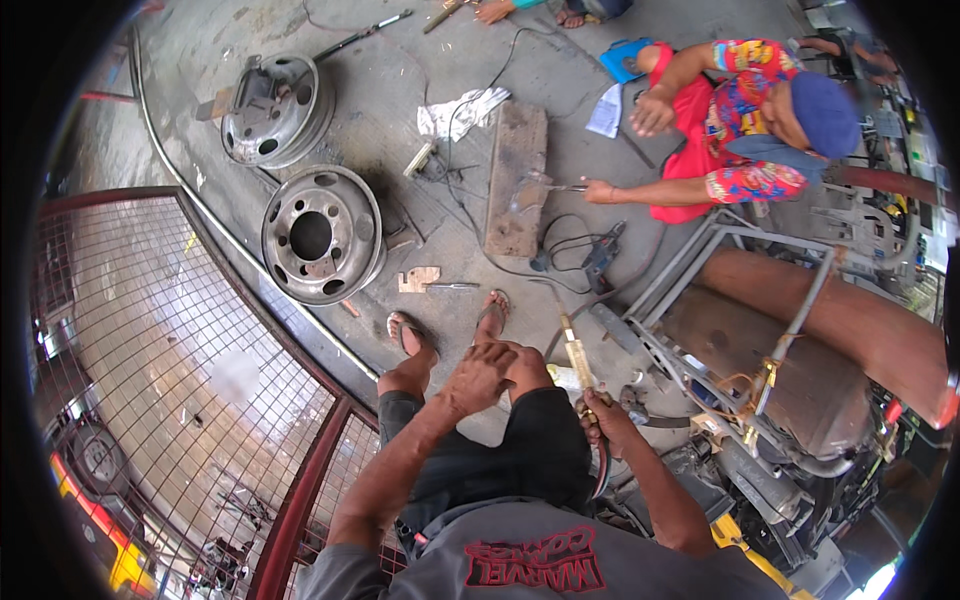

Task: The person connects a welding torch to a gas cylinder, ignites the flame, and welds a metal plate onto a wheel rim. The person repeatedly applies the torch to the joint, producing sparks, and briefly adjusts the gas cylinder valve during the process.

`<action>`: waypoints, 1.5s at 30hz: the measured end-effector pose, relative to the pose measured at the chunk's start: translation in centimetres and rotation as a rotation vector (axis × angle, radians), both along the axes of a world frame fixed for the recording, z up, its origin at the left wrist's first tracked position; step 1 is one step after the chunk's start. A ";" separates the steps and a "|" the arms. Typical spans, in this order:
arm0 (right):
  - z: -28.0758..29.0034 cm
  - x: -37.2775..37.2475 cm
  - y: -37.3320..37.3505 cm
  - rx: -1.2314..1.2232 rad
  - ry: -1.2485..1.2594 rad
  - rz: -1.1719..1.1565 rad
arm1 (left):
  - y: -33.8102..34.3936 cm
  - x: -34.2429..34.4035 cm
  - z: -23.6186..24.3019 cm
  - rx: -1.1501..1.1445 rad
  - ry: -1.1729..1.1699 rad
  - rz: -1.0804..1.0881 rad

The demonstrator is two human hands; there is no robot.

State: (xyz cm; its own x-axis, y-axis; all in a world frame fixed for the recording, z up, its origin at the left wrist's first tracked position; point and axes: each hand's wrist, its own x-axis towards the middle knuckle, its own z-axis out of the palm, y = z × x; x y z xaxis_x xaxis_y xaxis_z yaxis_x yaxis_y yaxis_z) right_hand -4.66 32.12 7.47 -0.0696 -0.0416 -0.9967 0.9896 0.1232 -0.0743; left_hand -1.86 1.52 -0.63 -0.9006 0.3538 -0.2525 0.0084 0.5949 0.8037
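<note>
My right hand (600, 415) grips a brass cutting torch (574, 350), its thin nozzle tilted up and away from me, with hoses trailing below. My left hand (480, 372) rests on my right knee, fingers apart and bent over it. Beyond my sandalled feet, a short metal tool (450, 285) lies by a notched plate (418, 279) on the concrete. Farther forward is a long rusty block (510, 200), with a co-worker's hand (600, 191) holding a thin tool at its right side. A corded power tool (602, 258) lies near that block.
Two steel wheel rims (322, 235) lie front left. A white cloth (460, 115), cables and a blue case (623, 60) are on the floor. A co-worker in a blue cap (815, 112) crouches front right. A red mesh panel (180, 200) runs left; a metal frame with tanks (760, 400) stands right.
</note>
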 end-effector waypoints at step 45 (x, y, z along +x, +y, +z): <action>-29.7 -11.4 -17.9 -0.929 0.499 -0.076 | -29.8 -35.9 -62.7 0.754 -0.337 1.004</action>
State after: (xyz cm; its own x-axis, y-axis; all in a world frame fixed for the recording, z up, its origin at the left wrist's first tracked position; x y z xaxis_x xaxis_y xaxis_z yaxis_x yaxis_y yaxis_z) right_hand -16.07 14.18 -22.19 -0.4974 -0.7515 -0.4334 0.8236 -0.2522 -0.5080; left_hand -37.80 -28.28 -63.30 -0.7850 -0.2806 -0.5523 -0.4411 -0.3729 0.8163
